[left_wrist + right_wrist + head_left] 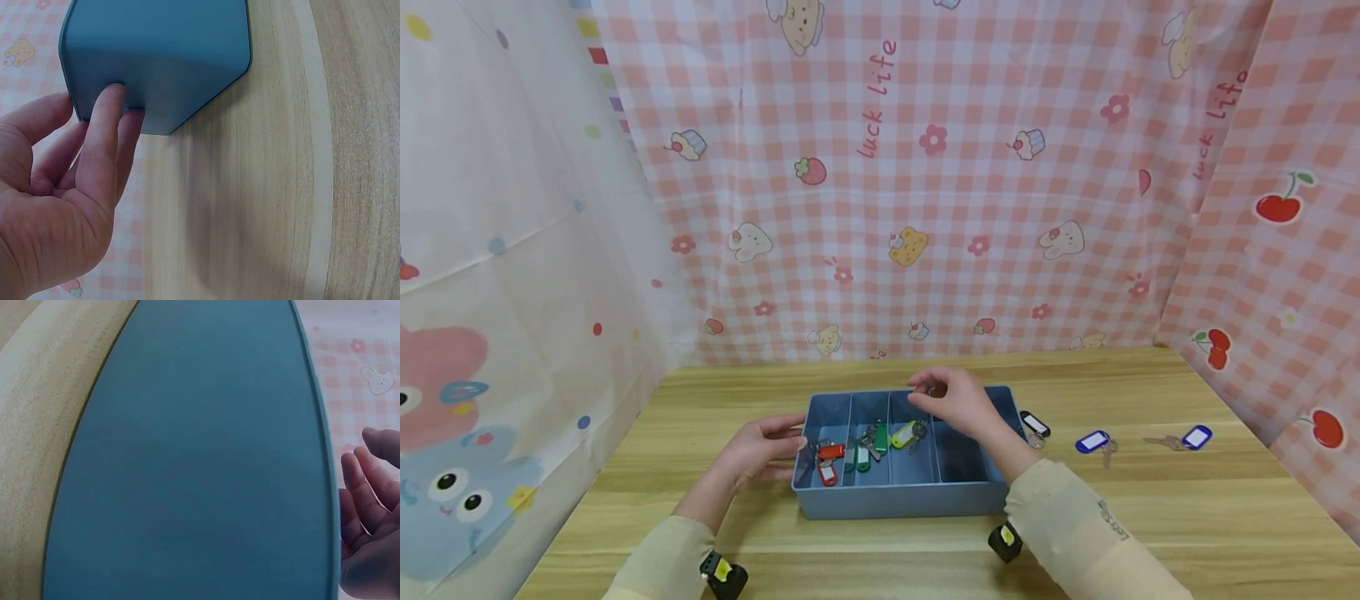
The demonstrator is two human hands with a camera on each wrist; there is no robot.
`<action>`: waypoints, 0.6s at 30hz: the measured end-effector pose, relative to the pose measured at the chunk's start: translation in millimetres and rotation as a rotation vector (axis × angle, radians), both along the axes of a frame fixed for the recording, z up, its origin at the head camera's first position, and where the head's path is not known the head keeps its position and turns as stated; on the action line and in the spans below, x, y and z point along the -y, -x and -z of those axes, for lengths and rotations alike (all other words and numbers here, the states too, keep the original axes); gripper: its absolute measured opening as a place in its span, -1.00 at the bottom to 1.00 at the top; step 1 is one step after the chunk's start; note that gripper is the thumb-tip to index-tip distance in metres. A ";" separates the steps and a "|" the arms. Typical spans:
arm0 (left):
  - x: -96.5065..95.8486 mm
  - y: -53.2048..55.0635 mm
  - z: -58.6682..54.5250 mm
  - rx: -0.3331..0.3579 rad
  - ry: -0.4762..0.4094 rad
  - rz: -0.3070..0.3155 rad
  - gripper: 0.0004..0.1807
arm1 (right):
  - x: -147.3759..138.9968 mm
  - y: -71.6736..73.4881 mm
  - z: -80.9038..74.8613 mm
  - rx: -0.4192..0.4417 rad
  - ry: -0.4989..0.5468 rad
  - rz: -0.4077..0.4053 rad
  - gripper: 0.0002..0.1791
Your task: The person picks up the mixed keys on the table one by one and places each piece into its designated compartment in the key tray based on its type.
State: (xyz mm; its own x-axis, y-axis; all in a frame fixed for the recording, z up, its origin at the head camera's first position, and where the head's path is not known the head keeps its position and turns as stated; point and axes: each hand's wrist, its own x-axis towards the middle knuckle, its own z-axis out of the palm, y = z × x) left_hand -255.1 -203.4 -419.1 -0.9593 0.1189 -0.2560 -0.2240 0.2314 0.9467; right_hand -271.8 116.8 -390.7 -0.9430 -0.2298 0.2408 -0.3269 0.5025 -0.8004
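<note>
A blue-grey divided box [902, 502] stands on the table, its compartments side by side. Red key tags [827, 473] lie in the leftmost compartment, green key tags [863, 457] with keys in the second, and a yellow key tag [903, 434] with keys in the third. My left hand [763, 451] touches the box's left end, fingertips against the outer wall and thumb near the rim, as the left wrist view shows. Above the box's right half is my right hand [958, 403], fingers loosely bent; the right wrist view shows nothing between them.
Right of the box lie a black key tag [1035, 424] near its wall, a blue key tag [1092, 442] with a key, and another blue key tag [1197, 437] with a key farther right. A checked pink cloth [880, 200] hangs behind the wooden table [760, 542].
</note>
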 end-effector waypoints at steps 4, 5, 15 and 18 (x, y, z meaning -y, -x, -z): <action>-0.1 -0.1 0.0 0.002 0.010 -0.001 -0.44 | -0.7 -2.9 -0.4 -0.011 0.012 -0.031 -0.77; -0.2 0.0 -0.1 0.004 0.014 -0.003 -0.44 | -1.0 -3.7 -0.4 -0.012 0.015 -0.038 -0.77; -2.3 1.7 0.2 0.020 0.020 -0.027 -0.45 | -5.0 -12.8 -0.8 -0.008 0.050 -0.088 -0.69; -2.3 2.0 0.7 0.021 0.014 -0.028 -0.45 | -6.9 -16.5 -1.4 -0.012 0.061 -0.117 -0.66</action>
State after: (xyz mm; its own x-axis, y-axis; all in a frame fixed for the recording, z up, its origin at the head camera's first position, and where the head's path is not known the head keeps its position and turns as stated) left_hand -257.1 -201.1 -419.8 -0.9565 0.0884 -0.2779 -0.2506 0.2380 0.9384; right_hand -255.3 123.7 -389.2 -0.9075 -0.3228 0.2687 -0.3902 0.4111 -0.8239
